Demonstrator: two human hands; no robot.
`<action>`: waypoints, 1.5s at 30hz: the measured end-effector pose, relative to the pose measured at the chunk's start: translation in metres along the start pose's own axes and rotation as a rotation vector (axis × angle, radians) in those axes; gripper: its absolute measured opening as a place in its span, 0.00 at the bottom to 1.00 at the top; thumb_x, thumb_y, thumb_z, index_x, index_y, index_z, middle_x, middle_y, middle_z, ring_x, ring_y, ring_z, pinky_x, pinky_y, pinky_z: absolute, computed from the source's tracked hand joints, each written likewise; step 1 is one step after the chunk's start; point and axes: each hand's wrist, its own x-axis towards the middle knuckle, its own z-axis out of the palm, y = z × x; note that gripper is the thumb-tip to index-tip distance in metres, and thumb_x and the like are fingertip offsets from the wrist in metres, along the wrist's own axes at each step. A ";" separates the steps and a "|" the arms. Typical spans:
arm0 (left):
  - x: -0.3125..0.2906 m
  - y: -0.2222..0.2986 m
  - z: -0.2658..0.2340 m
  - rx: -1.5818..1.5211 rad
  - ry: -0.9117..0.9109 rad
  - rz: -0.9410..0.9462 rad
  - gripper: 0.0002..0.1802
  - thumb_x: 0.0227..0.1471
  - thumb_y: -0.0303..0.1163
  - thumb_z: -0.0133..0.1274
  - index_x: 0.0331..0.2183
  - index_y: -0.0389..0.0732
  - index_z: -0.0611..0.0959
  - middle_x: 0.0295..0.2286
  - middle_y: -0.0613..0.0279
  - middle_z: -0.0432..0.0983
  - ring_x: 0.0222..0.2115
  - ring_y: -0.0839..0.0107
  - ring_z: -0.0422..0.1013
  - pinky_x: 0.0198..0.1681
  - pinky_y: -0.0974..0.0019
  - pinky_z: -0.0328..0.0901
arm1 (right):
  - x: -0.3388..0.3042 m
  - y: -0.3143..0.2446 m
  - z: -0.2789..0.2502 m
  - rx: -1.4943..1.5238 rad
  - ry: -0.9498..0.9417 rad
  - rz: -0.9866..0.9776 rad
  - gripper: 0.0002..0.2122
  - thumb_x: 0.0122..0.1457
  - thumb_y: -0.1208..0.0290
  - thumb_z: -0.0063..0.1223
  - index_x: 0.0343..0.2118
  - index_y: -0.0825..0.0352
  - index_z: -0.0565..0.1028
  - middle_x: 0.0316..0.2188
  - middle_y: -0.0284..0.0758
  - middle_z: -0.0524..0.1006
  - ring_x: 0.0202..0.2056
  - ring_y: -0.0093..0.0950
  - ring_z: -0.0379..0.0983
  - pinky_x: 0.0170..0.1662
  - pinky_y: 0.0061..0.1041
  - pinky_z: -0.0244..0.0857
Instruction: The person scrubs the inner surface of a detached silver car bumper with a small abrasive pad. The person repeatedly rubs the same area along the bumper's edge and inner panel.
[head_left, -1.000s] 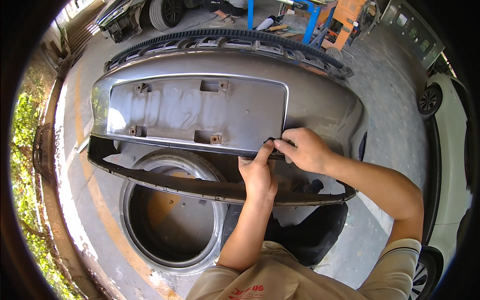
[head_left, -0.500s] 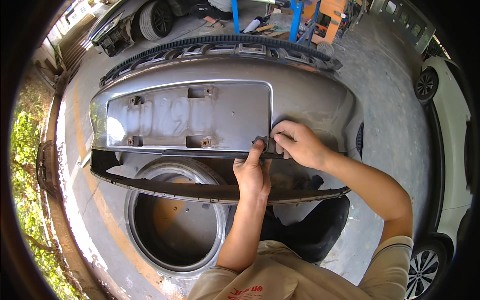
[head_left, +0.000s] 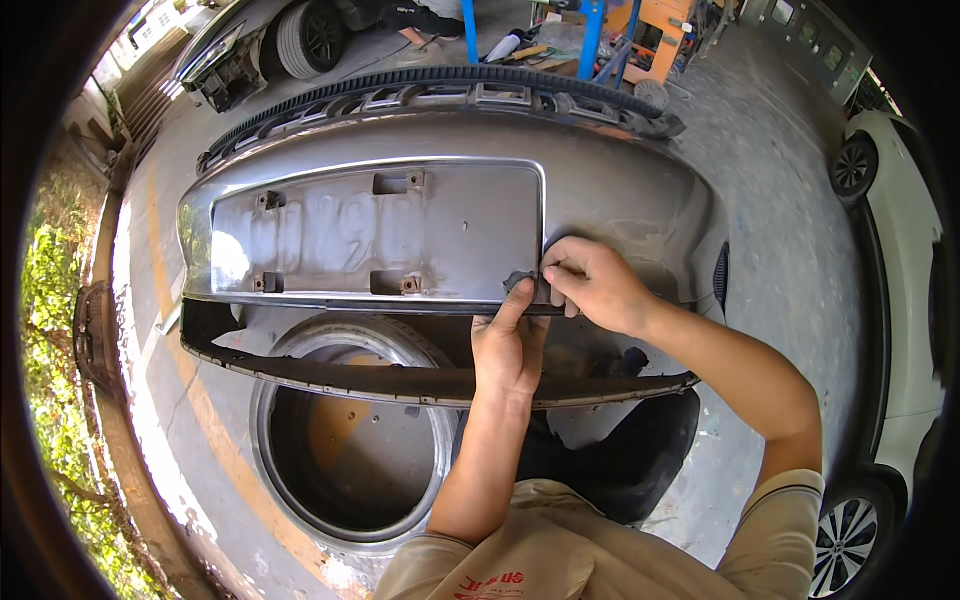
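A grey car bumper (head_left: pixel 480 225) lies in front of me, with a recessed licence plate area at its middle left. My left hand (head_left: pixel 508 345) grips the bumper's lower edge, its thumb on top and its other fingers partly hidden beneath. Under that thumb, at the recess's lower right corner, sits a small dark grey piece (head_left: pixel 519 282); its kind is unclear. Just right of it, my right hand (head_left: pixel 598 285) is closed in a pinch against the bumper. Whatever lies between those fingertips is hidden.
The bumper rests above a tyre (head_left: pixel 262 440). Behind it lies a long black trim part (head_left: pixel 420 92). A blue stand (head_left: pixel 590 40) and an orange rack (head_left: pixel 660 45) stand farther back, near a co-worker (head_left: pixel 435 22). A white car (head_left: pixel 915 300) is parked at right.
My right hand has shifted very slightly, and the dark piece under my left thumb has a somewhat different outline. Both hands stay at the same corner. The co-worker at the back has moved a little.
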 end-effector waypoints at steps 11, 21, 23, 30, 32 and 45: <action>-0.001 -0.002 -0.001 -0.056 -0.072 -0.017 0.17 0.53 0.21 0.56 0.46 0.45 0.77 0.41 0.66 0.76 0.45 0.70 0.70 0.53 0.60 0.63 | 0.008 -0.012 0.002 0.053 0.002 0.082 0.11 0.62 0.66 0.56 0.35 0.70 0.72 0.25 0.31 0.75 0.24 0.19 0.70 0.25 0.19 0.63; -0.002 -0.006 0.000 -0.130 -0.078 -0.029 0.14 0.55 0.24 0.57 0.45 0.45 0.78 0.41 0.68 0.75 0.44 0.72 0.69 0.53 0.61 0.61 | 0.011 -0.020 0.003 0.033 -0.011 0.154 0.12 0.61 0.66 0.58 0.35 0.71 0.72 0.26 0.32 0.76 0.25 0.19 0.71 0.27 0.18 0.65; -0.003 -0.006 0.001 -0.158 -0.076 -0.030 0.14 0.55 0.25 0.57 0.45 0.44 0.77 0.40 0.67 0.75 0.44 0.72 0.68 0.53 0.61 0.61 | 0.011 -0.016 0.001 0.086 -0.030 0.158 0.10 0.61 0.67 0.57 0.34 0.70 0.72 0.26 0.32 0.76 0.25 0.19 0.71 0.28 0.18 0.65; 0.003 -0.006 0.000 -0.147 -0.093 -0.021 0.14 0.57 0.30 0.56 0.44 0.39 0.76 0.40 0.63 0.74 0.42 0.70 0.68 0.53 0.60 0.60 | 0.012 -0.017 0.000 0.078 -0.061 0.168 0.08 0.62 0.70 0.56 0.34 0.69 0.72 0.26 0.32 0.75 0.26 0.19 0.72 0.28 0.19 0.66; 0.006 -0.007 -0.003 -0.155 -0.088 -0.027 0.13 0.58 0.30 0.56 0.45 0.39 0.75 0.39 0.63 0.74 0.42 0.70 0.68 0.52 0.60 0.61 | 0.011 -0.013 0.005 0.060 -0.005 0.114 0.09 0.61 0.71 0.57 0.34 0.72 0.72 0.25 0.34 0.76 0.24 0.20 0.73 0.26 0.21 0.67; 0.000 -0.010 -0.003 -0.152 -0.065 -0.031 0.11 0.56 0.31 0.58 0.41 0.39 0.77 0.40 0.62 0.73 0.44 0.67 0.68 0.51 0.59 0.63 | 0.003 -0.013 0.001 0.098 -0.070 0.165 0.09 0.63 0.69 0.54 0.35 0.72 0.75 0.25 0.34 0.78 0.25 0.20 0.74 0.29 0.20 0.68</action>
